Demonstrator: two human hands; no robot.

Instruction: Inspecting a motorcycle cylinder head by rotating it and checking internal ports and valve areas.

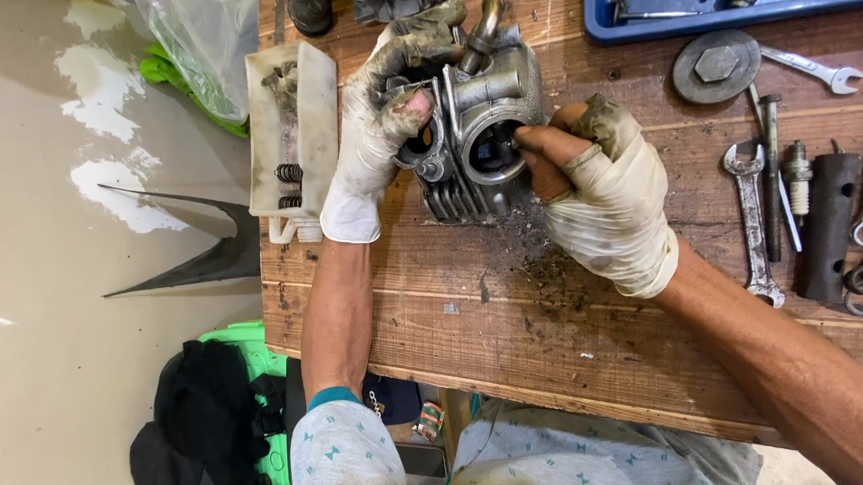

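A: Which step is shown?

B: Cleaning or picking at the round port of the grey finned metal engine cylinder head (475, 132), judging by the dark grit scattered on the brown wooden plank tabletop (514, 307) beneath it. The head stands near the tabletop's far edge, left of centre.

A: How do the fingers stand?

B: The left hand (386, 117), in a soiled white glove, is clenched around the head's left side, thumb pressed in. The right hand (601, 189), gloved likewise, pinches something small at the port mouth; what it is cannot be told.

A: The next move?

B: Probably a steady brace and fine fingertip control.
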